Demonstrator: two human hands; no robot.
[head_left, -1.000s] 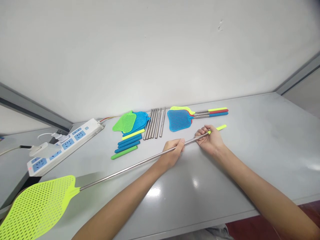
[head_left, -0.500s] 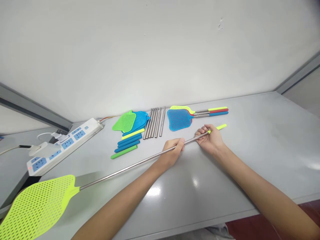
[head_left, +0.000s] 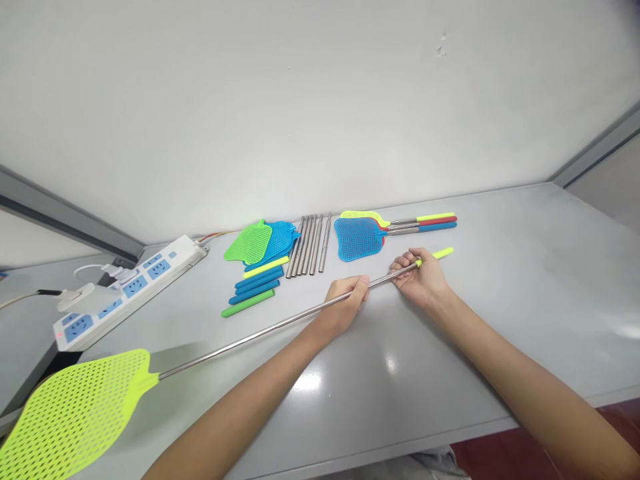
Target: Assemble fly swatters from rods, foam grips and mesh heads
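A fly swatter point(head_left: 280, 326) with a yellow-green perforated head and a long, drawn-out metal rod runs from the lower left up to the right. My left hand point(head_left: 345, 303) is closed round the rod past its middle. Near the other end, my right hand point(head_left: 420, 277) grips the swatter where the rod meets the yellow handle, palm turned up and fingers curled. The handle's tip sticks out beyond the right thumb. Behind my hands lie shorter swatters side by side, with a blue one point(head_left: 360, 239) in front and red and yellow ones partly beneath or behind it.
Several metal rods point(head_left: 313, 247) lie near the wall. Left of them are green point(head_left: 250, 243) and blue swatter heads point(head_left: 280, 240), with loose handle sleeves point(head_left: 250, 303) in front. A white power strip point(head_left: 135, 293) with plugs and cables stands at the left of the grey table point(head_left: 500, 320).
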